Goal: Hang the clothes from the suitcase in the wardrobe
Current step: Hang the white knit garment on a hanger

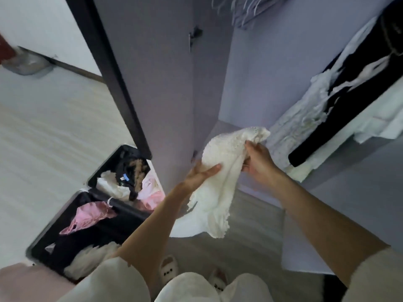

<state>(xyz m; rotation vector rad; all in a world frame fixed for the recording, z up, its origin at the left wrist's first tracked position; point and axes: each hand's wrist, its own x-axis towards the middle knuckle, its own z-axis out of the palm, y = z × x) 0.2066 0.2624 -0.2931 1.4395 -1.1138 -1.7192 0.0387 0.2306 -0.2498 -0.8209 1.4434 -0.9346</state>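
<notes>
A white lace garment (220,177) hangs between my two hands in front of the open wardrobe (250,79). My left hand (199,174) holds its left side, thumb across the fabric. My right hand (258,162) grips the bunched upper edge. The open black suitcase (65,243) lies on the floor at the lower left, holding pink (89,215), white and dark clothes. Empty hangers (246,9) hang at the top of the wardrobe. Black and white clothes (349,90) hang at its right.
The wardrobe door (152,83) stands open between the suitcase and the wardrobe's inside. My slippered feet (168,269) stand on the floor just before the wardrobe's base. A grey bin (26,64) sits by the far left wall.
</notes>
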